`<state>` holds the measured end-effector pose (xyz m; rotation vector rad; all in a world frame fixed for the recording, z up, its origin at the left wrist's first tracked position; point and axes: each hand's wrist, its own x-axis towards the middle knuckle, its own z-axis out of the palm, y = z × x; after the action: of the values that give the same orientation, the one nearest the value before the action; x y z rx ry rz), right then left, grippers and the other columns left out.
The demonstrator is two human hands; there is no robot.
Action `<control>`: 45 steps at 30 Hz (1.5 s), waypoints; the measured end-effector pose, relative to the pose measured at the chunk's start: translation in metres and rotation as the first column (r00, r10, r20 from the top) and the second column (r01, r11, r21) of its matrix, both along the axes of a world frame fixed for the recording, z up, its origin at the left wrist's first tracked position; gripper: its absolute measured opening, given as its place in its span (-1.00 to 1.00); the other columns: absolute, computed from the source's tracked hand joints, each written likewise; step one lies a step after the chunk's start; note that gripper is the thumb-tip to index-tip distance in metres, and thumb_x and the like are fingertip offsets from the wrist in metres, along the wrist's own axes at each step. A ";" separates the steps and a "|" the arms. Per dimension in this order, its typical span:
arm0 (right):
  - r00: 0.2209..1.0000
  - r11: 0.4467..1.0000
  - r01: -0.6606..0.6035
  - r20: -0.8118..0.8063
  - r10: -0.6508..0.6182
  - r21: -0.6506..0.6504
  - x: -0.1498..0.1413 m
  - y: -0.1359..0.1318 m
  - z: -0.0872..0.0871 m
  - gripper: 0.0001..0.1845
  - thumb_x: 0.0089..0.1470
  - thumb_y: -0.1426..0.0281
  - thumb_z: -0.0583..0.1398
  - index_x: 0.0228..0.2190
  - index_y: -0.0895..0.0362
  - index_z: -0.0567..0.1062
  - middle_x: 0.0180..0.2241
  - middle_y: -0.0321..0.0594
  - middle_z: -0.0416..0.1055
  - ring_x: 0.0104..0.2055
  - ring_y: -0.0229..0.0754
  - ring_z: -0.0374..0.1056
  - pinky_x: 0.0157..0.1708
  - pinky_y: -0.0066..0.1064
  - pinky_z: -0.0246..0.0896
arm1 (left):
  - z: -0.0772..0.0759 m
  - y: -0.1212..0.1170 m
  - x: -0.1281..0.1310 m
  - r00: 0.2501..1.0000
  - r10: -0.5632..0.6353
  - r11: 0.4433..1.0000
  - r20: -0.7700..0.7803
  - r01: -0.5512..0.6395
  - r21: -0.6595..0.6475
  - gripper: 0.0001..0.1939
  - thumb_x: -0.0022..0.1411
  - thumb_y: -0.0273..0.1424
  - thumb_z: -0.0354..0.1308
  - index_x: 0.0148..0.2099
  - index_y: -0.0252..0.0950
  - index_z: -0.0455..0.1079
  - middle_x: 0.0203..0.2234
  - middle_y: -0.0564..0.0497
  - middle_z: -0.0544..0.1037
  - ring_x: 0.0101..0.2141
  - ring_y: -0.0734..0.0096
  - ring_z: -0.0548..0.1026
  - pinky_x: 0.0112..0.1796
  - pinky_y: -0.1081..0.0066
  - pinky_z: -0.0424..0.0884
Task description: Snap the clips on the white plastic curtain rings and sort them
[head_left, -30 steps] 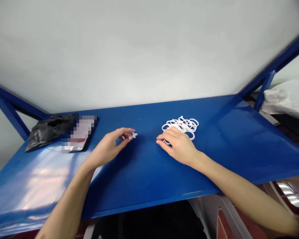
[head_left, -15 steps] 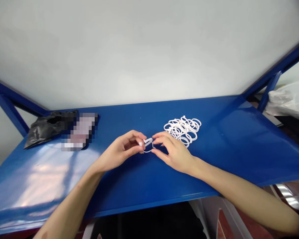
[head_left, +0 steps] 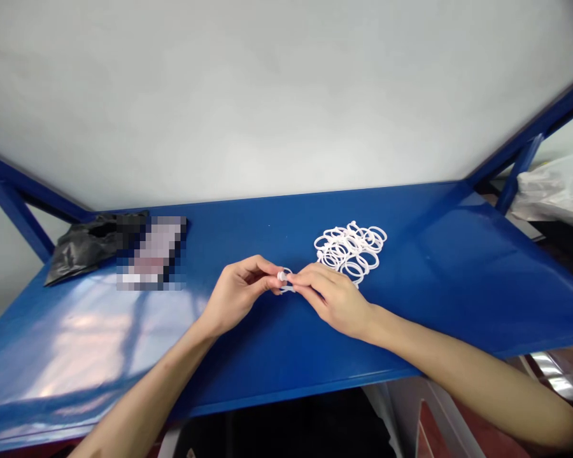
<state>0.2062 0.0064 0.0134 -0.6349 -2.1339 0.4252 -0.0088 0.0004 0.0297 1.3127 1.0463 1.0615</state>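
Observation:
My left hand [head_left: 241, 294] pinches a thin white plastic ring [head_left: 281, 276] between thumb and fingertips, above the blue tabletop. A small round knob on the ring shows at the left fingertips. From the other side, my right hand [head_left: 339, 300] has its thumb and index finger closed on the same ring. Fingers cover much of the ring, so I cannot tell whether its ends are joined. Just beyond the right hand lies a loose pile of similar white plastic rings [head_left: 348, 243], several of them overlapping.
A black plastic bag [head_left: 79, 248] and a blurred-out, phone-like flat object [head_left: 157, 245] lie on the left of the blue table [head_left: 248, 229]. Blue braces rise at both ends before a pale wall. Clear plastic bagging [head_left: 556, 191] is past the right end.
My right thumb and index finger have come together on the ring, right beside the left fingertips. The knob has turned into view. The pile has stayed in place.

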 end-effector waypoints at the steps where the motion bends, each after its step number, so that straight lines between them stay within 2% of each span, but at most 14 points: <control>1: 1.000 1.000 -0.005 -0.004 0.005 0.003 0.000 -0.001 0.000 -0.83 0.35 0.50 0.13 -0.07 0.12 0.47 -0.23 -0.16 0.56 -0.21 -0.20 0.49 -0.20 -0.32 0.49 | -0.001 -0.001 0.001 1.000 0.005 1.000 -0.004 -0.005 0.013 -0.78 0.13 -0.28 0.43 -0.32 -0.32 0.54 -0.44 0.01 0.63 -0.46 0.44 0.57 -0.37 0.45 0.54; 7: 0.999 0.998 -0.053 0.007 0.053 0.029 0.001 -0.006 -0.001 -0.81 0.34 0.56 0.11 -0.10 0.16 0.48 -0.28 -0.17 0.54 -0.26 -0.23 0.45 -0.26 -0.37 0.48 | -0.011 -0.007 0.004 0.996 0.037 0.990 -0.086 -0.024 0.142 -0.80 0.23 -0.27 0.35 -0.38 -0.27 0.57 -0.52 0.04 0.60 -0.46 0.46 0.55 -0.36 0.49 0.49; 10: 0.998 0.997 -0.039 0.057 0.035 0.068 0.001 -0.004 0.001 -0.80 0.34 0.55 0.11 -0.06 0.16 0.47 -0.26 -0.16 0.53 -0.24 -0.21 0.44 -0.25 -0.35 0.48 | -0.011 -0.007 0.003 0.986 0.046 0.979 -0.162 -0.012 0.204 -0.81 0.26 -0.25 0.32 -0.33 -0.26 0.57 -0.44 0.02 0.63 -0.39 0.41 0.58 -0.31 0.45 0.51; 12: 0.994 0.997 0.009 0.111 -0.019 0.083 0.005 0.002 0.006 -0.79 0.36 0.52 0.09 -0.05 0.14 0.47 -0.22 -0.14 0.52 -0.19 -0.17 0.45 -0.21 -0.31 0.48 | -0.009 -0.006 0.000 0.956 0.078 0.961 -0.283 0.004 0.276 -0.83 0.29 -0.25 0.29 -0.20 -0.23 0.58 -0.31 -0.01 0.65 -0.31 0.37 0.59 -0.23 0.39 0.52; 16: 0.953 0.972 0.223 0.193 -0.234 0.076 0.028 0.025 0.023 -0.76 0.38 0.41 0.07 -0.08 0.10 0.52 -0.08 -0.06 0.46 -0.12 -0.09 0.43 -0.14 -0.19 0.45 | -0.004 -0.003 -0.005 0.799 0.186 0.848 -0.573 0.164 0.503 -0.78 0.38 -0.30 0.19 0.03 -0.18 0.51 -0.13 -0.05 0.61 -0.16 0.30 0.54 -0.09 0.26 0.47; 18: 0.915 0.947 0.309 0.245 -0.321 0.087 0.048 0.038 0.035 -0.77 0.37 0.40 0.08 -0.13 0.06 0.55 -0.14 -0.10 0.47 -0.13 -0.06 0.40 -0.16 -0.16 0.42 | -0.007 -0.001 -0.006 0.726 0.199 0.781 -0.659 0.289 0.553 -0.78 0.38 -0.31 0.19 0.04 -0.19 0.50 -0.13 -0.06 0.59 -0.15 0.26 0.51 -0.07 0.21 0.44; 20: 0.892 0.953 0.296 0.336 -0.302 0.073 0.067 0.047 0.045 -0.77 0.36 0.41 0.09 -0.17 0.03 0.56 -0.17 -0.15 0.50 -0.16 -0.07 0.37 -0.20 -0.18 0.38 | -0.012 0.001 -0.006 0.662 0.177 0.757 -0.728 0.382 0.531 -0.78 0.37 -0.29 0.19 0.02 -0.20 0.49 -0.14 -0.07 0.59 -0.16 0.23 0.48 -0.08 0.18 0.42; 23: 0.881 0.969 0.242 0.428 -0.202 -0.041 0.087 0.053 0.056 -0.82 0.32 0.43 0.15 -0.26 0.03 0.57 -0.24 -0.22 0.54 -0.20 -0.11 0.38 -0.23 -0.25 0.33 | -0.020 0.004 -0.006 0.590 0.134 0.768 -0.796 0.446 0.459 -0.79 0.38 -0.29 0.17 0.02 -0.20 0.48 -0.13 -0.07 0.59 -0.14 0.20 0.46 -0.11 0.18 0.39; 27: 0.852 0.952 0.213 0.519 -0.071 -0.220 0.094 0.052 0.060 -0.81 0.25 0.49 0.19 -0.35 0.06 0.59 -0.30 -0.28 0.56 -0.23 -0.17 0.44 -0.25 -0.31 0.30 | -0.025 0.007 -0.009 0.543 0.139 0.773 -0.828 0.463 0.433 -0.76 0.43 -0.30 0.10 0.08 -0.23 0.43 -0.13 -0.08 0.59 -0.16 0.21 0.44 -0.14 0.20 0.35; 30: 0.838 0.943 0.226 0.543 -0.058 -0.246 0.093 0.051 0.058 -0.80 0.23 0.51 0.20 -0.36 0.06 0.61 -0.29 -0.27 0.56 -0.26 -0.19 0.46 -0.27 -0.32 0.29 | -0.026 0.008 -0.011 0.525 0.172 0.764 -0.834 0.463 0.449 -0.73 0.47 -0.37 0.01 0.13 -0.25 0.39 -0.17 -0.08 0.58 -0.18 0.22 0.43 -0.16 0.21 0.35; 33: 0.846 0.944 0.235 0.528 -0.081 -0.232 0.090 0.050 0.057 -0.82 0.23 0.50 0.21 -0.36 0.07 0.61 -0.30 -0.27 0.53 -0.32 -0.23 0.44 -0.33 -0.36 0.26 | -0.026 0.008 -0.011 0.532 0.204 0.762 -0.822 0.441 0.474 -0.68 0.47 -0.44 -0.07 0.17 -0.24 0.38 -0.20 -0.08 0.54 -0.22 0.25 0.42 -0.17 0.23 0.37; 36: 0.855 0.945 0.266 0.501 -0.138 -0.193 0.087 0.048 0.059 -0.82 0.26 0.47 0.20 -0.34 0.07 0.59 -0.33 -0.28 0.49 -0.36 -0.26 0.40 -0.38 -0.39 0.23 | -0.024 0.006 -0.011 0.588 0.220 0.770 -0.779 0.386 0.509 -0.62 0.46 -0.46 -0.09 0.23 -0.24 0.33 -0.19 -0.09 0.47 -0.22 0.30 0.44 -0.17 0.27 0.42; 40: 0.858 0.945 0.310 0.458 -0.231 -0.104 0.077 0.045 0.057 -0.87 0.28 0.43 0.20 -0.29 0.07 0.57 -0.26 -0.26 0.52 -0.35 -0.26 0.42 -0.39 -0.40 0.26 | -0.018 0.003 -0.009 0.663 0.184 0.820 -0.725 0.302 0.485 -0.66 0.47 -0.43 -0.07 0.21 -0.19 0.34 -0.17 -0.06 0.45 -0.24 0.38 0.47 -0.17 0.34 0.46; 45: 0.938 0.987 0.161 0.311 -0.152 -0.004 0.049 0.032 0.041 -0.85 0.34 0.34 0.17 -0.15 0.07 0.54 -0.17 -0.18 0.57 -0.17 -0.14 0.51 -0.17 -0.27 0.44 | -0.009 -0.003 -0.004 0.793 0.026 0.895 -0.608 0.252 0.367 -0.73 0.47 -0.34 0.01 0.14 -0.14 0.40 -0.22 0.01 0.50 -0.26 0.41 0.51 -0.17 0.37 0.46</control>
<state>0.2555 0.0381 0.0546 -0.9333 -2.3519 0.2827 -0.0126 -0.0023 0.0204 2.1532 1.2025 0.8125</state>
